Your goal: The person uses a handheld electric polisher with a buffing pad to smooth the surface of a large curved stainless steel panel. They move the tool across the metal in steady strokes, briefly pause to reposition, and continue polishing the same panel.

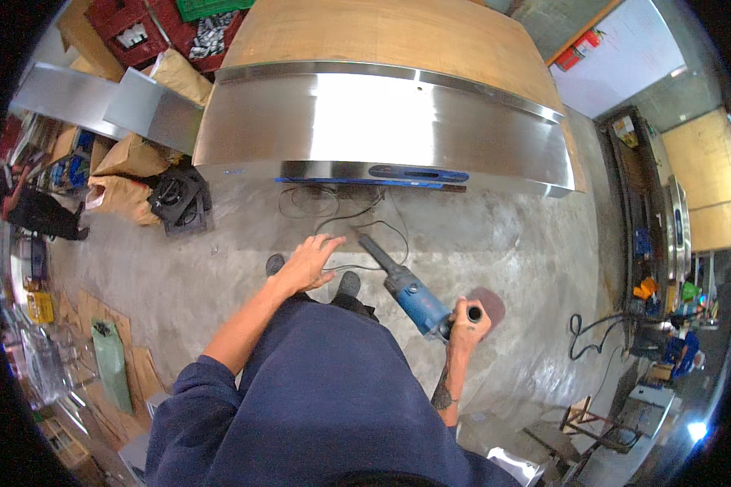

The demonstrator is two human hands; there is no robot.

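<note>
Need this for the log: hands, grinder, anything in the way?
Right hand gripping blue grinder. Left hand empty, fingers apart. Dark cable looped on floor near shoes, possible snag.

I see a green bag (112, 367) and a yellow crate (40, 308) well left of the left hand (305, 265), red crates (107, 19) farther forward. Right of the right hand (464, 331), I spot an orange item (646, 287).

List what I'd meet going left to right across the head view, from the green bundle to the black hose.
Green bundle, black parts, left hand, blue power tool, right hand, black hose.
</note>
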